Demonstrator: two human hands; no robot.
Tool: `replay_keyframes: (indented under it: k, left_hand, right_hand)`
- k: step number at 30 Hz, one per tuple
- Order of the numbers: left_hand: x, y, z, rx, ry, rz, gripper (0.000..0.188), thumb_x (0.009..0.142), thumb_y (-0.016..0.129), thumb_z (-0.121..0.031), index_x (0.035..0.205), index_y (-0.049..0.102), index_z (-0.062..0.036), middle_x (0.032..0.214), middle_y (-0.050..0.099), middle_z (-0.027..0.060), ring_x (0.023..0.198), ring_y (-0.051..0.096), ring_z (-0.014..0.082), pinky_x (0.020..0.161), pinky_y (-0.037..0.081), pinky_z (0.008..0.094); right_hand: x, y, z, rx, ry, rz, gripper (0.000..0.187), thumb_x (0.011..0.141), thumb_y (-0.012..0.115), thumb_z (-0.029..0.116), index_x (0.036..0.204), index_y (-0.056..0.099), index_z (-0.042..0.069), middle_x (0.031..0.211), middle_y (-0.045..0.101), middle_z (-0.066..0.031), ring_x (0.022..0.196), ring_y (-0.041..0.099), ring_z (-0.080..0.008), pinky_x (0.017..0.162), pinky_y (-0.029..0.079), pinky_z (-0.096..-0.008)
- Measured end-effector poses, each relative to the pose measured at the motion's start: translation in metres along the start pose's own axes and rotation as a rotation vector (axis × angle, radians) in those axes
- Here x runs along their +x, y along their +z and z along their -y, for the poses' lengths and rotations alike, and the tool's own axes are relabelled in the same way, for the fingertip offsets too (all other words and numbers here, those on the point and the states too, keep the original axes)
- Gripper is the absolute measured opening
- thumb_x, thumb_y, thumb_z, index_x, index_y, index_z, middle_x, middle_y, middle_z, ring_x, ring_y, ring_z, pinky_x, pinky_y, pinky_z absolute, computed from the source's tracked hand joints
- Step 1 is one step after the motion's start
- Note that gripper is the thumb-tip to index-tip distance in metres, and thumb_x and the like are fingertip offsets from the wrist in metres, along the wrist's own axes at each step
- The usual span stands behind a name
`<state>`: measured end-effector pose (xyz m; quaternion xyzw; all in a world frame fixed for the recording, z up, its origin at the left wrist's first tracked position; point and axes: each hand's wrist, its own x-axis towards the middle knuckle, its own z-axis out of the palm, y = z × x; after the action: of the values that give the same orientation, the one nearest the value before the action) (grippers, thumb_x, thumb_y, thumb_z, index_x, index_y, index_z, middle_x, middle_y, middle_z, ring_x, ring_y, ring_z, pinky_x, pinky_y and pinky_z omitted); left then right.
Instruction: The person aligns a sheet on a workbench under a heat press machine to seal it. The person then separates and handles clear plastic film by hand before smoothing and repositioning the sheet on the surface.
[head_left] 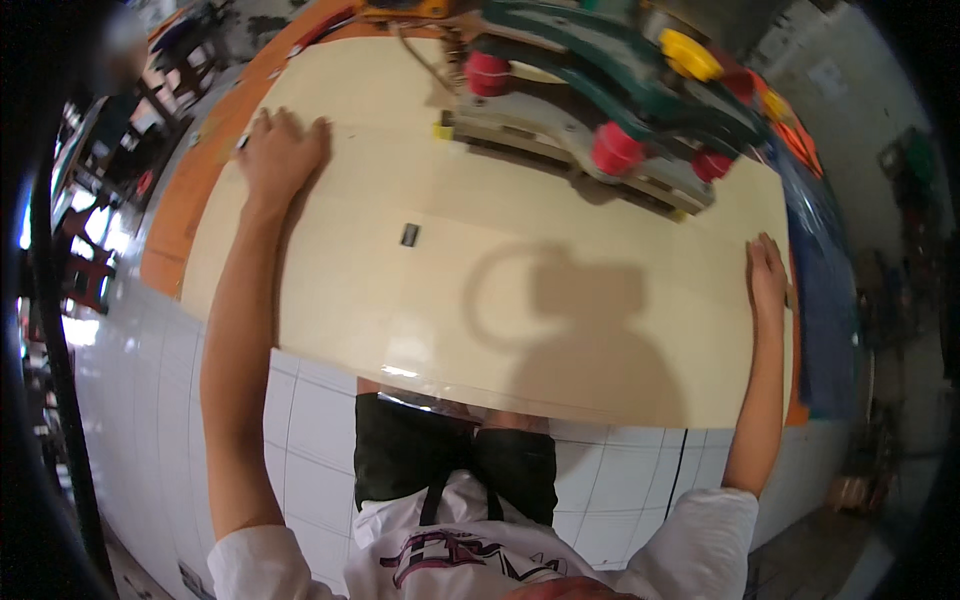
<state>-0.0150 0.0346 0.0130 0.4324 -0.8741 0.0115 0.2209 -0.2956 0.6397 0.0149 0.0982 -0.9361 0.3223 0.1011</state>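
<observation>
A broad cream sheet [350, 290] lies over an orange-brown tabletop. My left hand [283, 155] rests on the sheet near its left edge, fingers spread and thumb held apart, with nothing in it. At the right edge, my right hand [767, 268] lies with its fingers stretched forward and close together; its far side is hard to make out. Between my hands, left of the middle, a small dark rectangular piece [410, 235] sits on the sheet.
A green machine frame [590, 65] with red round mounts [617, 148] and a yellow knob [690, 55] stands across the far side. A long metal bar [520, 140] runs along its front. Blue plastic sheeting [828, 300] hangs at the right. White tiles [330, 440] cover the floor.
</observation>
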Motion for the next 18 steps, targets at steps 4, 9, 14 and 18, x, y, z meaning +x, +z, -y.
replay_keyframes:
  k: [4,9,14,18]
  left_hand:
    - [0.008,0.008,0.026,0.109,0.076,-0.08,0.069,0.085,0.051,-0.053,0.132,0.051,-0.003,0.144,0.039,0.0211,0.137,0.032,0.0327,0.108,0.018,0.0607]
    - [-0.002,-0.012,0.006,-0.077,0.011,-0.157,0.058,0.088,0.051,-0.045,0.133,0.052,-0.0075,0.145,0.038,0.0174,0.136,0.033,0.0308,0.111,0.01,0.0596]
    - [0.022,-0.012,0.043,-0.202,-0.108,-0.33,0.053,0.087,0.052,-0.046,0.128,0.057,-0.0136,0.144,0.042,0.011,0.134,0.037,0.0289,0.111,0.013,0.0589]
    - [0.033,-0.009,0.059,-0.29,-0.202,-0.406,0.047,0.087,0.051,-0.043,0.122,0.063,-0.0142,0.137,0.051,0.0093,0.126,0.047,0.0282,0.107,0.025,0.0546]
  right_hand:
    - [-0.011,-0.005,0.031,0.089,-0.114,-0.248,0.033,0.092,0.058,0.024,0.114,0.065,-0.001,0.124,0.059,-0.0188,0.118,0.053,-0.0266,0.101,0.038,-0.0331]
    - [-0.015,-0.024,0.024,0.13,-0.142,-0.452,0.028,0.09,0.06,0.025,0.099,0.069,0.0,0.096,0.07,-0.0107,0.09,0.065,-0.0189,0.083,0.048,-0.0297]
    - [-0.012,-0.037,0.019,0.224,-0.144,-0.641,0.025,0.089,0.059,0.022,0.096,0.071,0.001,0.089,0.071,-0.011,0.082,0.066,-0.0187,0.076,0.049,-0.0301]
    - [-0.005,-0.061,-0.003,0.245,-0.093,-0.823,0.023,0.088,0.059,0.02,0.093,0.072,0.001,0.088,0.071,-0.0113,0.079,0.065,-0.0186,0.074,0.049,-0.0303]
